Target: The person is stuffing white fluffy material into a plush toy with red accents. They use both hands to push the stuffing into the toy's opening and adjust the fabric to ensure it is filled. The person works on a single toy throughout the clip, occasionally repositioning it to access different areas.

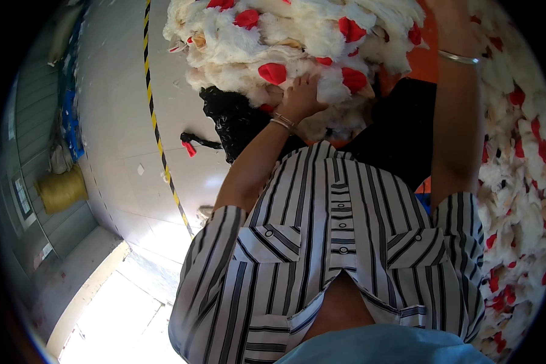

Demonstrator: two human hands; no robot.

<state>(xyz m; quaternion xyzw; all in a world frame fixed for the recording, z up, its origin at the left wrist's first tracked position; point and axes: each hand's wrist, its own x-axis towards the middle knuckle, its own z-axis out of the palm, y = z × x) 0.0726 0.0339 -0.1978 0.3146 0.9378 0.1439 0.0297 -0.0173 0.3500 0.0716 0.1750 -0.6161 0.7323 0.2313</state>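
A big bundle of white fluffy pieces with red patches (297, 36) is held up in front of my chest. My left hand (300, 97), with bangles at the wrist, grips the bundle from below, fingers sunk into the fluff. My right arm rises along the bundle's right side, a bangle on its wrist. My right hand (449, 21) presses against the bundle at the picture's top edge, its fingers cut off there. My striped shirt fills the lower middle.
A large heap of the same white and red pieces (515, 182) lies to my right. A black plastic bag (230, 121) and a small red and black scrap (191, 144) lie on the pale floor. A yellow-black striped line (164, 151) crosses it. A yellow roll (60, 191) stands by the left wall.
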